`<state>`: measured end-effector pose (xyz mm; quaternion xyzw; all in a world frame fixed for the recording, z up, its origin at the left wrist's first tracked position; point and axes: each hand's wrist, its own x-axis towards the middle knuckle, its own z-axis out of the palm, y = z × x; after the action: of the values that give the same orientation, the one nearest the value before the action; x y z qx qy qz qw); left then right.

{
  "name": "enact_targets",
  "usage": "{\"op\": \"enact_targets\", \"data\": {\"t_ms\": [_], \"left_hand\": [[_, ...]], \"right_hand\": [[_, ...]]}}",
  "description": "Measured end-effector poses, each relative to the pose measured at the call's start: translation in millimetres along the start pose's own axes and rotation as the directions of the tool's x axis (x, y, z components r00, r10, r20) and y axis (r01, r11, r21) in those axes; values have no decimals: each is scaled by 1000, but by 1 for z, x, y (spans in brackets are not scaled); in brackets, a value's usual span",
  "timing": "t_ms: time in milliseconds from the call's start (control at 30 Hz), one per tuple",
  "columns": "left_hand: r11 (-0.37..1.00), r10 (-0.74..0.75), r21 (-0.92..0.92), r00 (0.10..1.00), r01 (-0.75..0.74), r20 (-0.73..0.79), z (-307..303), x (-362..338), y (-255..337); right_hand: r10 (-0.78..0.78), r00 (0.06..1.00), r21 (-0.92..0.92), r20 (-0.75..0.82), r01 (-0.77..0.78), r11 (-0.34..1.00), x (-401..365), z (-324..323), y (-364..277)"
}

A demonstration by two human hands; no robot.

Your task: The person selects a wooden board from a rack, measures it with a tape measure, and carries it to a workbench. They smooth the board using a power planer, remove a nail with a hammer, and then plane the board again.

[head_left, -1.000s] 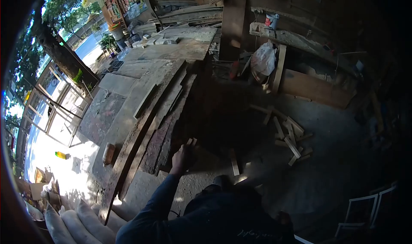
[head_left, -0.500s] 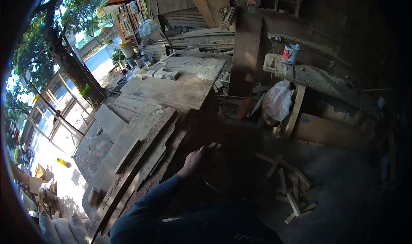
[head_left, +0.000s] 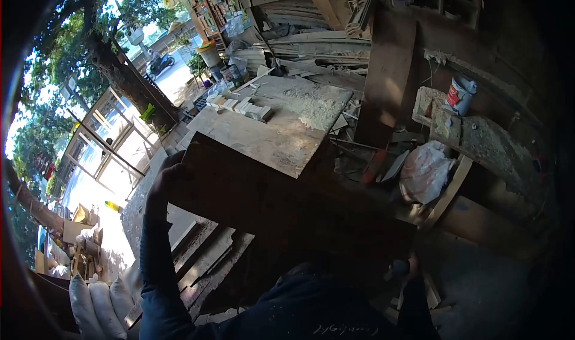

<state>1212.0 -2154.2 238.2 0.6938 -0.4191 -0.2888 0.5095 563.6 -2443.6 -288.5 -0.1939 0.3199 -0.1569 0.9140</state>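
A wide dark wooden board (head_left: pixel 281 202) spans the space before my body, tilted down toward the right. At its upper left end, my left hand (head_left: pixel 169 173) is closed on the edge. My right hand (head_left: pixel 413 264) is in deep shadow by the board's lower right end and appears closed on it. Next to that hand shows a small greyish thing (head_left: pixel 395 270), too dark to make out. Below the board's left part lie rough planks (head_left: pixel 200 259). Beyond it stands a worktable (head_left: pixel 263 139) with several small wood blocks (head_left: pixel 242 108) and sawdust on top.
To the right, a bench (head_left: pixel 491 142) carries a paint can (head_left: pixel 460 96); a white plastic sack (head_left: pixel 426 172) sits below it. Loose wood strips (head_left: pixel 432 292) lie on the floor at lower right. Filled sacks (head_left: pixel 102 304) stand at lower left. Stacked boards (head_left: pixel 317 46) line the back.
The dark board now spans the view, raised in my hands. My left hand has moved up and left to its end. My right hand has come into view. The camera view has shifted.
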Motion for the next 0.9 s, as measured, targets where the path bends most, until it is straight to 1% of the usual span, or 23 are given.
{"op": "enact_targets", "data": {"t_ms": [33, 67, 133, 200, 267, 300, 367, 400, 433, 467, 500, 533, 567, 633, 667, 700, 733, 767, 800, 833, 867, 900], "left_hand": [[998, -14, -62, 1000, 15, 10, -11, 19, -16], [992, -98, -85, 995, 98, -3, -27, 42, -41], [957, -264, -133, 964, 259, -21, -62, 99, -111], [949, -233, -236, 968, 207, -89, -75, 156, -188], [952, -260, -154, 964, 265, 49, -83, 212, -227], [937, -205, -254, 966, 241, 158, -102, 244, -279], [904, -263, -291, 944, 313, 198, -126, 301, -350], [880, -390, -237, 910, 413, 140, -127, 323, -371], [933, -348, -54, 930, 356, 116, -145, 350, -414], [947, -307, 133, 945, 292, 109, -163, 380, -469], [923, -273, 314, 955, 224, 120, -172, 395, -503], [759, -650, -29, 756, 650, -73, -162, 404, -469], [793, -548, 294, 836, 534, -39, -170, 415, -489], [715, -453, 560, 887, 418, -83, -211, 423, -520], [696, -467, 533, 867, 481, -174, -215, 420, -528], [578, -514, 664, 844, 475, -156, -197, 411, -443], [328, -469, 873, 865, 360, -180, -195, 417, -455], [323, -326, 785, 841, 529, -432, -183, 411, -467], [391, -155, 653, 746, 649, -648, -165, 402, -453], [498, -120, 582, 716, 643, -687, -145, 399, -437], [614, 2, 564, 713, 553, -701, -122, 395, -452], [682, 11, 525, 711, 508, -703, -87, 381, -424]], "right_hand": [[-24, 997, -50, -70, 20, 999, 17, 0, -11], [-31, 993, -79, -117, 21, 997, 35, 2, -21], [-27, 982, -112, -187, 6, 994, 67, 5, -36], [-18, 968, -127, -252, -14, 992, 91, 18, -48], [7, 947, -132, -322, -53, 990, 112, 31, -59], [22, 936, -136, -351, -75, 988, 120, 39, -63], [62, 918, -140, -393, -126, 982, 145, 61, -75], [85, 911, -148, -403, -156, 977, 154, 69, -79], [106, 905, -157, -411, -186, 970, 166, 79, -84], [131, 901, -173, -413, -219, 960, 178, 89, -88], [155, 896, -190, -416, -252, 949, 189, 101, -92], [179, 891, -204, -416, -283, 937, 199, 115, -95], [204, 889, -222, -409, -313, 923, 212, 127, -100], [271, 889, -283, -369, -385, 878, 252, 148, -112], [316, 884, -325, -343, -428, 843, 271, 157, -117], [321, 883, -381, -343, -443, 811, 291, 172, -121], [329, 889, -472, -319, -449, 758, 316, 194, -122], [339, 895, -573, -289, -445, 688, 340, 218, -121], [343, 905, -688, -250, -415, 595, 360, 243, -117], [351, 919, -807, -179, -341, 482, 377, 267, -111], [360, 931, -913, -65, -201, 355, 392, 286, -103], [367, 927, -973, 77, -10, 229, 404, 306, -97]]}}
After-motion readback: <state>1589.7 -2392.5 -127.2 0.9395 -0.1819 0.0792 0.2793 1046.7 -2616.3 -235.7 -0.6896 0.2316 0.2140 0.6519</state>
